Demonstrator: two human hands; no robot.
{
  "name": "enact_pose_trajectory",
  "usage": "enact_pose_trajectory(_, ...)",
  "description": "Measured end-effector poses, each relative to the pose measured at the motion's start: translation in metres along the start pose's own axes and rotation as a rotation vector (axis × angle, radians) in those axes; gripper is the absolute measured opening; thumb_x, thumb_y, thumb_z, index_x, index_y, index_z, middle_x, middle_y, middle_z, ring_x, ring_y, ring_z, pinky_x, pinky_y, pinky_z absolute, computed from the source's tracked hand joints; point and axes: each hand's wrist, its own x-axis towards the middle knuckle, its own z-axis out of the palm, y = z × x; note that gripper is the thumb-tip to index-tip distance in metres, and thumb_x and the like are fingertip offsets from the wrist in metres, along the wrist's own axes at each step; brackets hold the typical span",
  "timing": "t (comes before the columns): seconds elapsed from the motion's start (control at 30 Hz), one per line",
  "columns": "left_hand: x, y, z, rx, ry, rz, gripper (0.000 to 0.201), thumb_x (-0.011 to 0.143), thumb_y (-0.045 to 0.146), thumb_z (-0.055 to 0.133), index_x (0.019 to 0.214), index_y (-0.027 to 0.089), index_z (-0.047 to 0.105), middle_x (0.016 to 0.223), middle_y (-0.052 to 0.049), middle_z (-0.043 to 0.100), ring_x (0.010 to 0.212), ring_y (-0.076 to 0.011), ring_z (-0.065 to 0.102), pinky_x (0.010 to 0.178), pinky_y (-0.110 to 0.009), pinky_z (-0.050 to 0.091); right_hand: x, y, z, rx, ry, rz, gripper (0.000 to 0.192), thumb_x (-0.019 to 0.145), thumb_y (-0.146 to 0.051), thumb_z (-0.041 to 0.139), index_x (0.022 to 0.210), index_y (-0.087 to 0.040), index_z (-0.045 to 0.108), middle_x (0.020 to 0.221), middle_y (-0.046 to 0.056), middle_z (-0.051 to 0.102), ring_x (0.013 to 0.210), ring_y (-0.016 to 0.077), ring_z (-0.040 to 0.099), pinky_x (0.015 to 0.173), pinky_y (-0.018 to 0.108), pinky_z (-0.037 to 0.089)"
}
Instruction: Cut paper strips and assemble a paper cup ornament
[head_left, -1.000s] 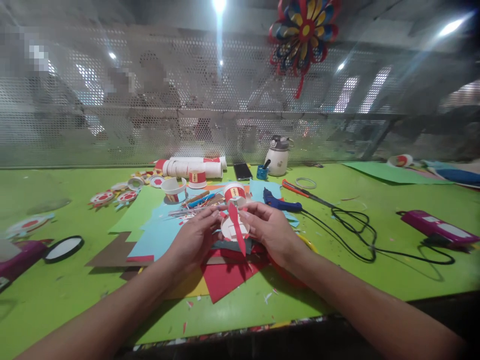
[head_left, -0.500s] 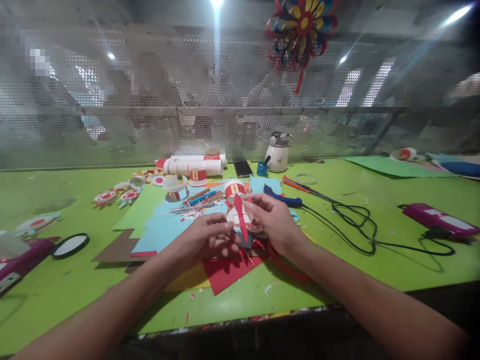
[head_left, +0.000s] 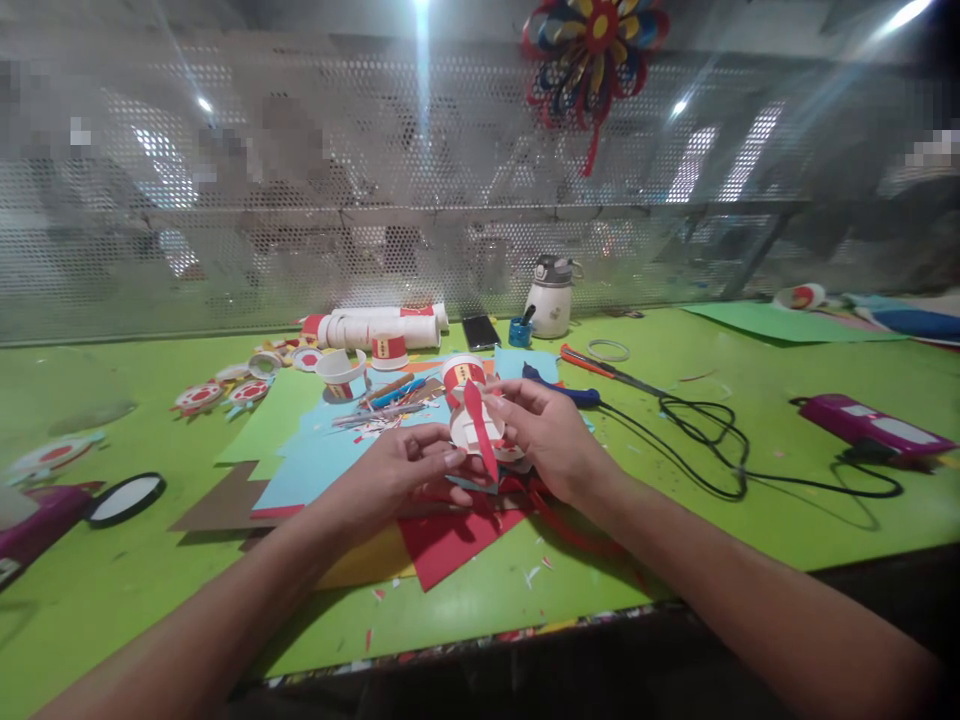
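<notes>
While both hands grip: right hand (head_left: 551,440) holds paper cup (head_left: 474,428) | left hand (head_left: 401,478) pinches red strip (head_left: 478,430)

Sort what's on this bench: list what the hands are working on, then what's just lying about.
In hand:
left hand
right hand
white paper disc
red strip

Lying about:
glue gun
phone
jug
cup stack
scissors
magnifier
pinwheel

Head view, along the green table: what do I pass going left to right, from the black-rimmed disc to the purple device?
Black-rimmed disc → left hand → white paper cup piece with red strip → right hand → black cable coil → purple device.
</notes>
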Motion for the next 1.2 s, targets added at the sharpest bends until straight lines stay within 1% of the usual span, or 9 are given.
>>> enact_pose_trajectory(0.17,0.001,0.001,0.001,-0.004,0.025,0.012,0.016,0.077,0.025,0.068,0.091,0.018,0.066,0.101,-0.01,0.071,0.069,-0.0143,0.067,0.073,-0.032,0.055,0.0,-0.002,0.0,0.01,-0.004,0.012,0.028,0.068,-0.037,0.073,0.087,-0.02,0.062,0.065,-0.005,0.055,0.054,0.0097,0.054,0.05,0.024,0.046)
enact_pose_trajectory(0.33,0.001,0.001,-0.001,0.023,0.02,0.001,0.015,0.079,0.031,0.067,0.088,0.018,0.065,0.094,-0.007,0.072,0.064,-0.0118,0.067,0.07,-0.028,0.054,0.0,-0.001,0.0,-0.002,0.002,0.034,0.03,0.068,-0.039,0.073,0.088,-0.02,0.061,0.062,-0.005,0.054,0.053,0.0101,0.054,0.049,0.024,0.045)
enact_pose_trajectory(0.43,0.001,0.001,-0.002,0.01,0.02,-0.017,0.017,0.079,0.032,0.067,0.09,0.019,0.065,0.093,-0.007,0.072,0.063,-0.0115,0.066,0.07,-0.029,0.054,0.001,0.0,0.0,-0.01,0.001,0.055,0.03,0.069,-0.04,0.072,0.088,-0.02,0.061,0.065,-0.004,0.056,0.057,0.0117,0.057,0.053,0.026,0.047)
enact_pose_trajectory(0.57,0.001,0.002,-0.001,-0.027,0.005,-0.012,0.019,0.08,0.032,0.066,0.092,0.018,0.064,0.094,-0.008,0.07,0.07,-0.0137,0.067,0.073,-0.03,0.054,0.002,0.002,-0.001,-0.027,0.005,0.062,0.029,0.069,-0.04,0.072,0.089,-0.02,0.062,0.073,-0.001,0.062,0.057,0.0108,0.057,0.051,0.024,0.046)
enact_pose_trajectory(0.73,0.001,0.005,0.004,-0.069,-0.033,0.029,0.031,0.08,0.03,0.066,0.109,0.019,0.061,0.098,-0.012,0.068,0.08,-0.0189,0.068,0.075,-0.034,0.054,0.002,0.002,-0.001,-0.019,-0.004,0.093,0.03,0.068,-0.04,0.072,0.088,-0.02,0.061,0.075,0.001,0.065,0.056,0.0119,0.059,0.049,0.025,0.047)
enact_pose_trajectory(0.83,0.002,0.002,0.003,-0.077,0.024,0.034,0.045,0.078,0.027,0.068,0.121,0.023,0.055,0.099,-0.011,0.069,0.079,-0.0199,0.069,0.072,-0.036,0.055,0.003,0.002,-0.001,0.008,-0.005,0.107,0.029,0.067,-0.038,0.073,0.086,-0.019,0.061,0.073,0.001,0.066,0.053,0.0105,0.057,0.048,0.024,0.046)
enact_pose_trajectory(0.93,0.003,0.0,0.002,-0.068,0.099,0.022,0.058,0.076,0.026,0.071,0.13,0.027,0.048,0.097,-0.01,0.071,0.072,-0.0206,0.069,0.067,-0.038,0.057,0.004,0.001,-0.001,0.055,-0.019,0.118,0.028,0.064,-0.035,0.075,0.083,-0.017,0.062,0.072,0.002,0.066,0.053,0.0103,0.057,0.048,0.023,0.045)
enact_pose_trajectory(1.07,0.003,0.002,0.005,-0.046,0.21,0.032,0.069,0.074,0.027,0.072,0.135,0.023,0.042,0.09,-0.011,0.072,0.067,-0.0222,0.069,0.057,-0.036,0.058,0.004,0.002,-0.003,0.077,-0.047,0.159,0.026,0.067,-0.034,0.074,0.083,-0.017,0.064,0.066,0.0,0.064,0.052,0.0095,0.056,0.051,0.024,0.046)
enact_pose_trajectory(1.2,0.002,0.004,0.01,-0.024,0.28,0.045,0.07,0.072,0.028,0.074,0.134,0.02,0.043,0.086,-0.011,0.073,0.063,-0.0213,0.068,0.047,-0.03,0.054,0.003,0.003,-0.004,0.1,-0.1,0.175,0.024,0.069,-0.034,0.074,0.083,-0.017,0.064,0.062,-0.001,0.062,0.059,0.0125,0.06,0.059,0.028,0.049)
